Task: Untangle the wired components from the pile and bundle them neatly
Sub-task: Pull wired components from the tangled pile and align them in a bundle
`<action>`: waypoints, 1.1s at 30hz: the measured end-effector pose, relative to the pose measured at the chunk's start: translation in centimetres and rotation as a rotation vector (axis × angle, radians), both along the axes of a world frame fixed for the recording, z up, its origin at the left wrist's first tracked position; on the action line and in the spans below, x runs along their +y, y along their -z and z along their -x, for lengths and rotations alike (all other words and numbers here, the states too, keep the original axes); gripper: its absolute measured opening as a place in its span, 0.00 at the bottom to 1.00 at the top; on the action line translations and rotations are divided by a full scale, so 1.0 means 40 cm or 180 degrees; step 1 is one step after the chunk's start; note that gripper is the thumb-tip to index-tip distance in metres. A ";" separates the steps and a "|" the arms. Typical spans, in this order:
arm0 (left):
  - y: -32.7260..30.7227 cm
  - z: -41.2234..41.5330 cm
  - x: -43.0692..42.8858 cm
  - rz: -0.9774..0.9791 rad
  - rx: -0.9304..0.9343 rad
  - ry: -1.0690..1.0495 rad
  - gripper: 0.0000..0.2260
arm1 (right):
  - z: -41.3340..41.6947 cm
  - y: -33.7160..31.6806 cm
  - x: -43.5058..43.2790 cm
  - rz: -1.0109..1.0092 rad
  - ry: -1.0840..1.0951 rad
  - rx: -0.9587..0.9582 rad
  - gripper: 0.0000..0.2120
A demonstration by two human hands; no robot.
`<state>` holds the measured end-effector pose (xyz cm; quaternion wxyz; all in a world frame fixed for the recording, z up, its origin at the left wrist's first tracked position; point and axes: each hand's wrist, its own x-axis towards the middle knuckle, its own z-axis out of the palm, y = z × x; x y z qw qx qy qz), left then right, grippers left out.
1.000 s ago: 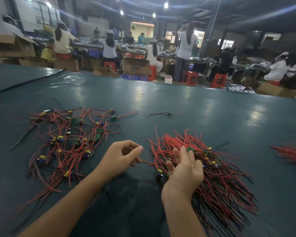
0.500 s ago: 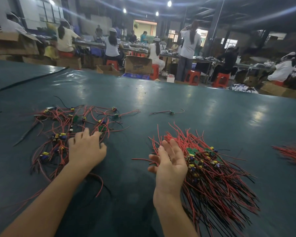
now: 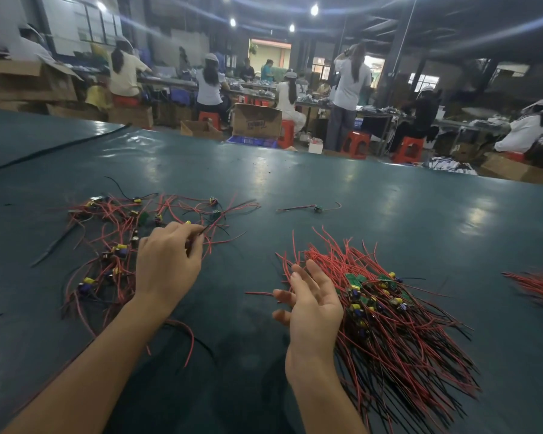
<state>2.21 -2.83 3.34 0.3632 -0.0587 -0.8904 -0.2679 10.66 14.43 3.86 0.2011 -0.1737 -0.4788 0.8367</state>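
A loose tangle of wired components point(image 3: 113, 245), red and black wires with small yellow and blue parts, lies spread at the left of the dark green table point(image 3: 373, 214). My left hand point(image 3: 168, 264) reaches over the tangle's right edge, its fingertips curled and pinching the wires of one component point(image 3: 212, 231). To the right lies a neat bundle point(image 3: 398, 324) of components, wires aligned. My right hand point(image 3: 312, 308) stands on edge against the bundle's left side, palm facing left, fingers spread and holding nothing.
A single wired component point(image 3: 318, 208) lies alone farther back on the table. Another red wire heap point(image 3: 536, 289) sits at the right edge. A loose red and black wire point(image 3: 187, 343) lies beside my left forearm. Beyond the table, people work among cardboard boxes point(image 3: 257, 120) and red stools.
My left hand left the bundle, swung left to the tangled pile and now pinches wires at its right edge. My right hand opened and stayed beside the bundle.
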 end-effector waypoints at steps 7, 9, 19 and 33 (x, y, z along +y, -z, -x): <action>-0.052 -0.021 0.073 -0.3391 -0.0564 0.1495 0.05 | 0.000 0.000 -0.010 -0.0207 -0.0379 -0.0204 0.07; -0.047 -0.029 0.083 -0.3421 -0.0796 0.1700 0.04 | -0.003 0.002 -0.016 -0.0344 -0.0521 -0.0203 0.06; -0.017 -0.068 0.132 -0.2091 -0.1243 0.2548 0.09 | -0.006 0.010 -0.027 -0.0827 -0.0767 0.0004 0.10; 0.002 -0.088 0.141 -0.0397 -0.0099 0.2238 0.21 | 0.015 0.015 0.006 -0.0340 0.0176 0.0086 0.12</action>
